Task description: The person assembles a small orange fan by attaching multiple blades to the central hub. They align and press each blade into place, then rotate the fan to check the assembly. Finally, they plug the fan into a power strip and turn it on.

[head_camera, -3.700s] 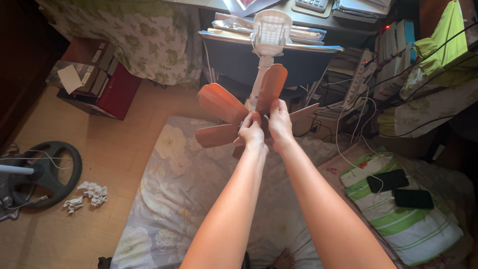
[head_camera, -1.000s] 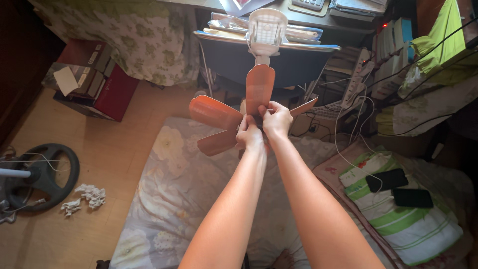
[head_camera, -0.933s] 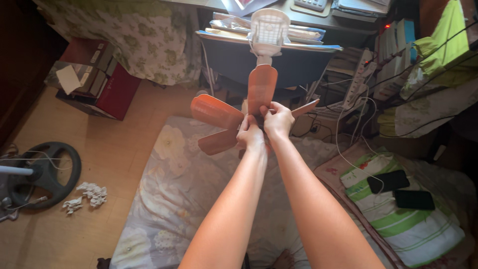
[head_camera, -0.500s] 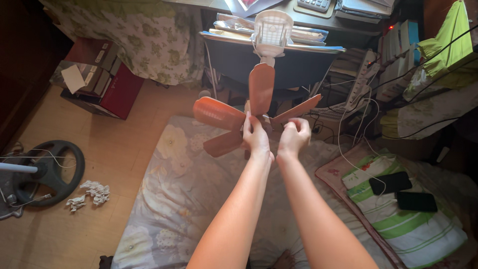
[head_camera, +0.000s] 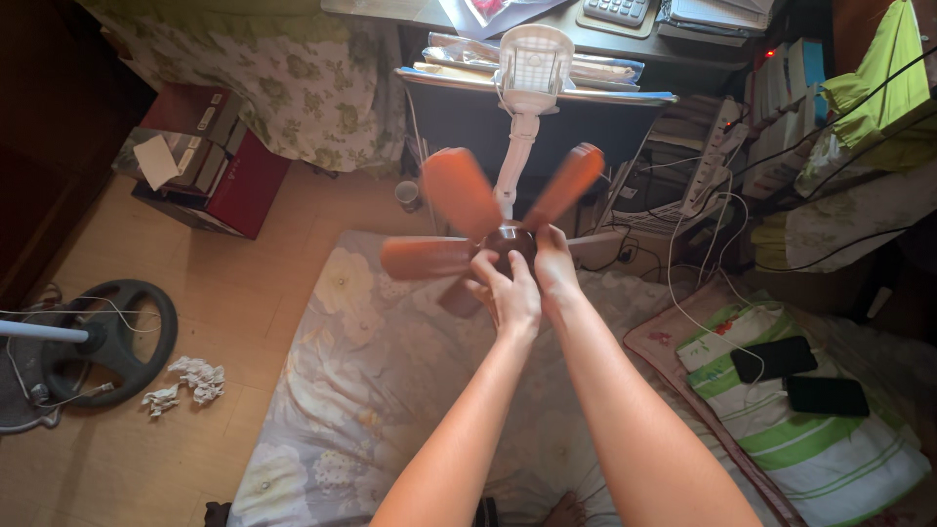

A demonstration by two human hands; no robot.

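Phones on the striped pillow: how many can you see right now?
2. One dark phone lies on the pillow's upper part; the other phone lies just right and below it. None seem hidden.

warm, dim indoor light from above; floor [head_camera: 244, 263] lit yellowish, left edge and desk underside in deep shadow. fan blades [head_camera: 459, 190] smeared by motion blur, orange glow through them. wide-angle bending at the corners. forearms sharp, evenly lit.

Blurred orange fan blades [head_camera: 459, 190] fan out above and left of both hands [head_camera: 522, 283], the white motor stem [head_camera: 515, 161] and dark desk edge [head_camera: 547, 93] crowd beyond them, cables [head_camera: 683, 244] hang right, while below, over the floral mattress [head_camera: 351, 371], room lies open.
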